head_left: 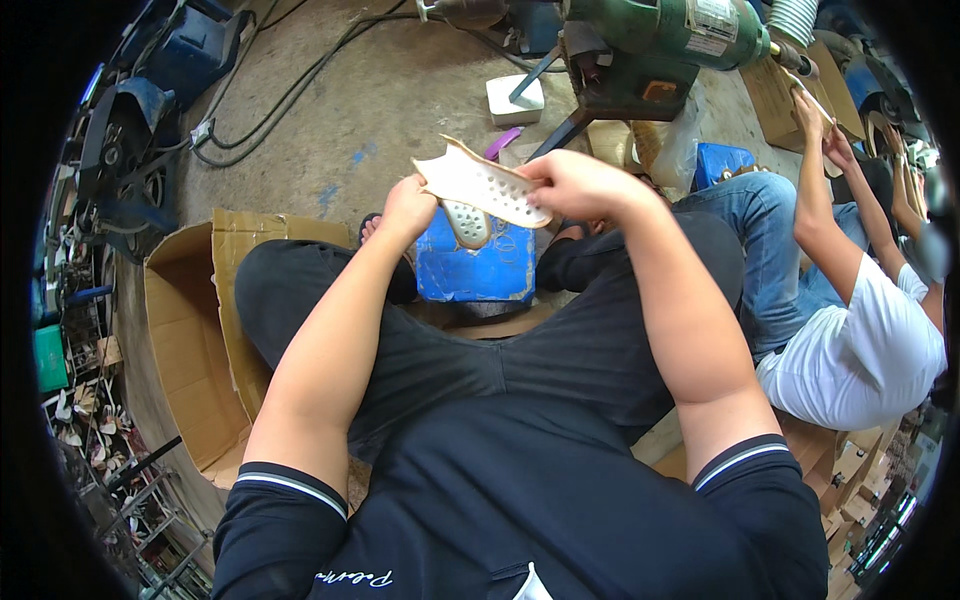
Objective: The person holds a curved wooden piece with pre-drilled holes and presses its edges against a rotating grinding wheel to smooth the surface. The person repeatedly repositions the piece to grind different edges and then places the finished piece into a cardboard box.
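Both my hands hold a flat, white, perforated shoe sole piece with a tan edge, above my knees. My left hand grips its left end. My right hand pinches its right end from above. Just under it a second, smaller white perforated sole lies on a blue block standing on the floor between my feet. I sit in dark trousers and a dark shirt.
An open cardboard box lies at my left. A green motor machine on a stand is ahead, with cables on the concrete floor. A person in a white shirt and jeans sits at my right, hands raised.
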Motion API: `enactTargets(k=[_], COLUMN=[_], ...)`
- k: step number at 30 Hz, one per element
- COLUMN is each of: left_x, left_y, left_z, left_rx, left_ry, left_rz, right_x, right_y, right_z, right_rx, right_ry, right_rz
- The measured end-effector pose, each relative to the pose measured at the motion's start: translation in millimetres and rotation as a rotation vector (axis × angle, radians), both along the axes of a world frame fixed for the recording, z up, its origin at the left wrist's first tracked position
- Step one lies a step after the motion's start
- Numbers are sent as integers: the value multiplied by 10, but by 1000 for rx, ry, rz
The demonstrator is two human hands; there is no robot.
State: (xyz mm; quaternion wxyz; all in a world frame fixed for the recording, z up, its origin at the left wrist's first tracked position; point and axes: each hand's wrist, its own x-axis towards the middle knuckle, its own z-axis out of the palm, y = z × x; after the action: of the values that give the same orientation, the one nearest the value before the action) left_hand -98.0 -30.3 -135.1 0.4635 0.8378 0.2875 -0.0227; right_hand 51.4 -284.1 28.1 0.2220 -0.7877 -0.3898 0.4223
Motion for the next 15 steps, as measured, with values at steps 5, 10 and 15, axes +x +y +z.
enactTargets(k=[5, 10, 15], left_x=[-97, -221, -431], left_y=[36, -391, -496], left_z=[576, 1051, 1333], left_rx=[-423, -684, -1144], left_ry=[-160, -177, -48], left_rz=[38, 41, 166], right_x=[155, -92, -315], right_y=[-255, 59, 547], right_z=[328, 296, -42], right_rx=[293, 439, 539], right_ry=[188, 225, 164], right_rz=[56, 73, -144])
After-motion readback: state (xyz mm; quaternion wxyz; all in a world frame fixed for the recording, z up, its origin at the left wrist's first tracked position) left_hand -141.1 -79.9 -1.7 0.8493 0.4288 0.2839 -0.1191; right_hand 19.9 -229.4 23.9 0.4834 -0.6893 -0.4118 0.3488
